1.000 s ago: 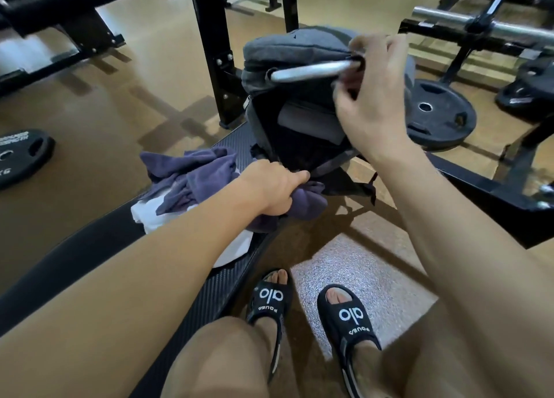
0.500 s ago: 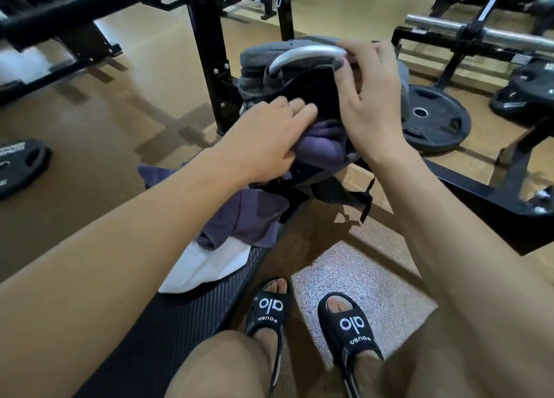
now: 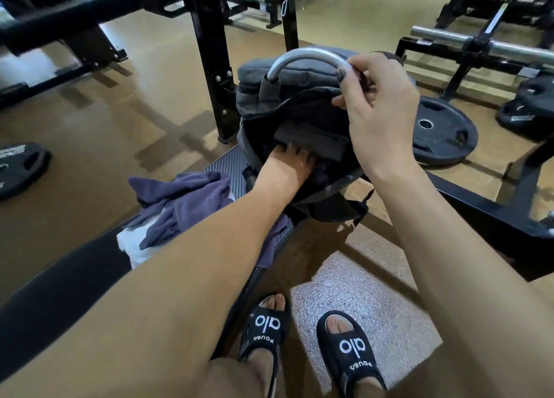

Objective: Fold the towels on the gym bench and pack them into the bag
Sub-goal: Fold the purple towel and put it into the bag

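A grey bag (image 3: 263, 77) with a silver handle (image 3: 308, 54) stands open at the far end of the black bench (image 3: 60, 280). My right hand (image 3: 380, 113) grips the handle's right end and the bag's rim, holding the mouth open. My left hand (image 3: 287, 167) reaches into the opening, its fingers deep among dark cloth and a purple towel inside; what the fingers hold is hidden. A crumpled purple towel (image 3: 186, 200) lies on the bench left of the bag, over a white towel (image 3: 132, 244).
A black upright post (image 3: 209, 56) rises just behind the bag. Weight plates lie on the floor at the right (image 3: 440, 134) and far left (image 3: 21, 167). A barbell rack (image 3: 479, 47) stands at the back right. My sandalled feet (image 3: 308, 337) rest on the floor below.
My left hand has pushed the purple towel it carried down into the bag and now sits deeper inside. My right hand has lifted the handle and rim higher.
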`<state>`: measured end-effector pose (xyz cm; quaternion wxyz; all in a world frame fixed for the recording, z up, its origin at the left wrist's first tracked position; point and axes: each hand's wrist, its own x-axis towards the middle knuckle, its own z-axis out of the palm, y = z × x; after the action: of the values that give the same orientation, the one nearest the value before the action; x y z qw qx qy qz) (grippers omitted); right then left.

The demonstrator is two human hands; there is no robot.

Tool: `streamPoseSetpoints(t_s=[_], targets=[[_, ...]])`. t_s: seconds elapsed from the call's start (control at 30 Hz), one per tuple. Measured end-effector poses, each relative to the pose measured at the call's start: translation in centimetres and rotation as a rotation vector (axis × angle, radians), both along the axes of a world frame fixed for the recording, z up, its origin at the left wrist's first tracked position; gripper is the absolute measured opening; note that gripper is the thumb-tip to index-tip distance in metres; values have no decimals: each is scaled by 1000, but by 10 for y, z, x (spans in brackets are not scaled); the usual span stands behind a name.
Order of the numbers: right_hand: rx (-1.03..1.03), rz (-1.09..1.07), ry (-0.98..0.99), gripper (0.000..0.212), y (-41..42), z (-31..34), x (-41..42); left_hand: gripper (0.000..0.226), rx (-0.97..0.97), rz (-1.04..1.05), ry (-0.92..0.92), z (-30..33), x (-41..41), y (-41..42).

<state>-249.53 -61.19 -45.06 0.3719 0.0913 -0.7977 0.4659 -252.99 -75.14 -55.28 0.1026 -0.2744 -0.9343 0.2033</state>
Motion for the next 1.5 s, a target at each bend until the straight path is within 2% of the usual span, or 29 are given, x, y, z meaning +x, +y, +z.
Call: streamPoseSetpoints(t_s=[0.07, 0.2, 0.3, 0.53, 0.7, 0.8, 0.9, 1.1, 1.27, 1.37, 1.5], targets=[[-9, 12, -7, 21, -1, 0, -1, 43, 1, 95, -37, -6, -1, 2], [-25, 41, -25, 18, -6, 0, -1, 47, 52, 202, 6, 3, -13, 5], [-13, 70, -53, 18, -11, -4, 2, 54, 33, 249, -83, 2, -18, 5], [0, 84, -100, 16, -12, -6, 6, 72, 135, 107, -243, 23, -6, -19], [42, 84, -153, 16, -13, -12, 13, 59, 288, 23, -274, 42, 42, -55], [121, 76, -179, 19, -17, -19, 22, 55, 354, -18, -241, 52, 84, -71], [234, 94, -238, 20, -22, -26, 32, 51, 330, -23, -232, 50, 120, -83], [543, 173, -371, 13, -35, -36, 58, 56, 242, 146, -247, 41, 167, -105], [635, 191, -454, 20, -48, -42, 76, 52, 339, 201, -218, 44, 196, -123], [653, 285, -468, 26, -62, -42, 88, 52, 409, 268, -216, 49, 209, -133], [734, 482, -556, 36, -82, -43, 98, 55, 451, 431, -300, 54, 219, -143]])
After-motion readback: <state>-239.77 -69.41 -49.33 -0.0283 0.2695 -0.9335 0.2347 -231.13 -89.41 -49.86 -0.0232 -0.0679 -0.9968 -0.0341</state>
